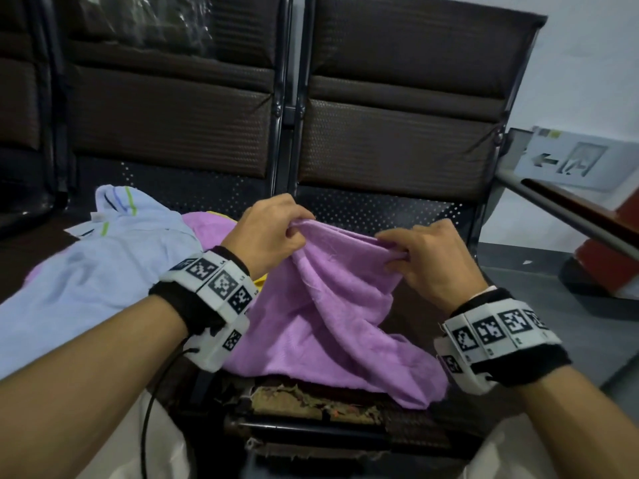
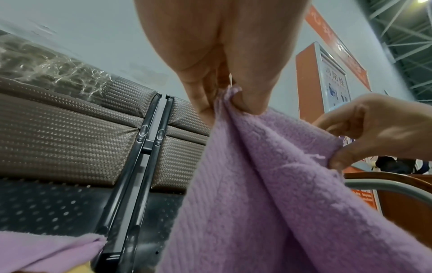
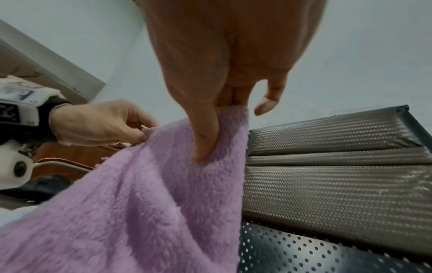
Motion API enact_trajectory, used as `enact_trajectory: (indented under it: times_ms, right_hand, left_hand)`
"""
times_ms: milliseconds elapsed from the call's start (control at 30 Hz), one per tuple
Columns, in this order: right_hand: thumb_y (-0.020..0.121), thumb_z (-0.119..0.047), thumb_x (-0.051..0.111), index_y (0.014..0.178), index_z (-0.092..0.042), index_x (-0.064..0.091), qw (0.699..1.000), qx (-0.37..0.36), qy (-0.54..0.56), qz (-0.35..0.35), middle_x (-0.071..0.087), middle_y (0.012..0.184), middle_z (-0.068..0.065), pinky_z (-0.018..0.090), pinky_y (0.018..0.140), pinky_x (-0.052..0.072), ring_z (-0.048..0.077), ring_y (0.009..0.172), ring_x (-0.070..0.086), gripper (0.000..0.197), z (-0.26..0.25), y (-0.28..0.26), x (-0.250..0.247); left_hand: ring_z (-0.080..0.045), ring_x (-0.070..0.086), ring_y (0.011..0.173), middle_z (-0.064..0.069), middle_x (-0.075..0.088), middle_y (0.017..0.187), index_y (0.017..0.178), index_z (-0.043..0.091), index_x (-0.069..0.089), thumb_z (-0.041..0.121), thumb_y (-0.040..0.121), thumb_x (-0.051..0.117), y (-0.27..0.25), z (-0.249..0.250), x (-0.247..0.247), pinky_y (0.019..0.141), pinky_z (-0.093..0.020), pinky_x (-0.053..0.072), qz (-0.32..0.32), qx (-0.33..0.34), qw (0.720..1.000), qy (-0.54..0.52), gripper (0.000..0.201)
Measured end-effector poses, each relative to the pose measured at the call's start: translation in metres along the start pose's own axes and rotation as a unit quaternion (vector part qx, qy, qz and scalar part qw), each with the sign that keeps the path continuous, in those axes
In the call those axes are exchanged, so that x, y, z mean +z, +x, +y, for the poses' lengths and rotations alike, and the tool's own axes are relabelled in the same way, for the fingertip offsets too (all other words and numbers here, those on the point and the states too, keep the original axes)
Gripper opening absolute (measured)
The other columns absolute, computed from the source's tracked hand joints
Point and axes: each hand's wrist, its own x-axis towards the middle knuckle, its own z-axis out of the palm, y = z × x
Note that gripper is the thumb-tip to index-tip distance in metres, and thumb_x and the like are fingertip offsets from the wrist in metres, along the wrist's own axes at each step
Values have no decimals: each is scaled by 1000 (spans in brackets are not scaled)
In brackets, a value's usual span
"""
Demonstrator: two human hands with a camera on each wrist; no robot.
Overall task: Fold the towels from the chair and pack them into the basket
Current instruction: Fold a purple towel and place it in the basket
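A row of dark chairs (image 1: 397,140) with woven brown back pads carried the cloths. On the left seat lay a pale blue towel (image 1: 86,271) over a purple one (image 1: 207,223). Another purple towel (image 1: 328,323) draped across the right seat to its torn front edge (image 1: 311,404).

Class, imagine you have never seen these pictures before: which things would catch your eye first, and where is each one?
First comes the purple towel, lifted in the middle of the head view and draping down onto the worn chair seat. The left hand and right hand each pinch its top edge, side by side. To the left lies a crumpled pale blue towel on the next seat.
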Motion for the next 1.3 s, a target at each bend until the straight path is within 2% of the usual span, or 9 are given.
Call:
enact_trajectory:
  times_ms: [133, 233, 367, 467, 633, 867, 1067, 1200, 1300]
  right_hand:
    - [73, -12, 76, 120, -18, 63, 999, -16, -6, 42, 68, 92, 1, 41, 82, 36, 25, 87, 58, 49, -3, -5, -4]
    - [74, -13, 76, 128, -14, 58, 999, 11, 28, 13, 62, 97, 5, 41, 81, 44, 26, 93, 54, 58, -2, -9, -7]
    - [73, -16, 77, 95, -12, 69, 998, 28, -1, 49, 51, 95, 3, 37, 62, 48, 22, 91, 48, 24, -3, -12, -8]
    - [71, -17, 78, 83, -13, 61, 999, 16, -30, 0, 50, 113, 7, 37, 74, 48, 26, 103, 44, 21, -2, -12, -6]
    - [80, -9, 59, 90, -19, 51, 984, 105, 112, -92, 64, 84, 4, 34, 66, 43, 26, 81, 59, 16, 1, -19, -9]
    - [78, -12, 67, 84, -22, 68, 958, 151, 243, 32, 64, 73, -10, 18, 61, 38, 8, 73, 59, 12, -11, -26, -43]
    - [76, -22, 76, 78, -28, 65, 885, 147, 397, 194, 66, 73, -14, 11, 63, 44, -7, 67, 57, 12, -20, 4, -87]
    - [79, -25, 74, 75, -26, 63, 914, 160, 330, 176, 65, 73, -11, 20, 68, 44, 3, 71, 59, 11, -19, 30, -94]
    - [80, -28, 73, 81, -25, 63, 925, 183, 282, 176, 65, 76, -5, 19, 69, 40, 9, 76, 59, 10, -13, 51, -99]
  left_hand:
    - [-22, 58, 80, -3, 58, 86, 99, 12, 73, 0, 72, 56, 0, 3, -1, 75, -39, 50, -12, 3, 1000, 22, 34]
    - [-21, 58, 83, -4, 59, 88, 102, 12, 72, 1, 74, 56, -1, 8, 1, 75, -37, 49, -18, 13, 999, 24, 34]
    - [-22, 59, 81, -5, 60, 89, 99, 10, 72, -1, 74, 55, -1, 11, 4, 73, -38, 50, -7, 33, 999, 12, 32]
    - [-22, 59, 77, -5, 61, 85, 89, 7, 72, 0, 72, 55, 0, 14, 5, 71, -36, 49, 10, 47, 999, -10, 25]
    - [-17, 53, 73, 6, 53, 75, 80, 12, 68, 12, 75, 53, -4, 20, 3, 73, -28, 43, 2, -9, 999, -31, 16]
    - [-13, 52, 74, 4, 59, 72, 85, 14, 66, 8, 82, 51, -17, 43, -20, 62, -15, 29, 4, -103, 991, -86, 16]
    - [-8, 53, 73, 6, 63, 79, 89, 18, 66, 8, 85, 49, -3, 60, -69, 67, -22, 39, 52, -99, 984, -139, 20]
    - [-7, 52, 68, 8, 58, 74, 88, 18, 63, 8, 89, 47, 20, 60, -83, 57, -16, 39, 43, -93, 989, -106, 18]
    - [-14, 54, 74, 1, 57, 79, 95, 10, 64, 5, 89, 46, 48, 60, -90, 66, -25, 45, 32, -93, 991, -90, 20]
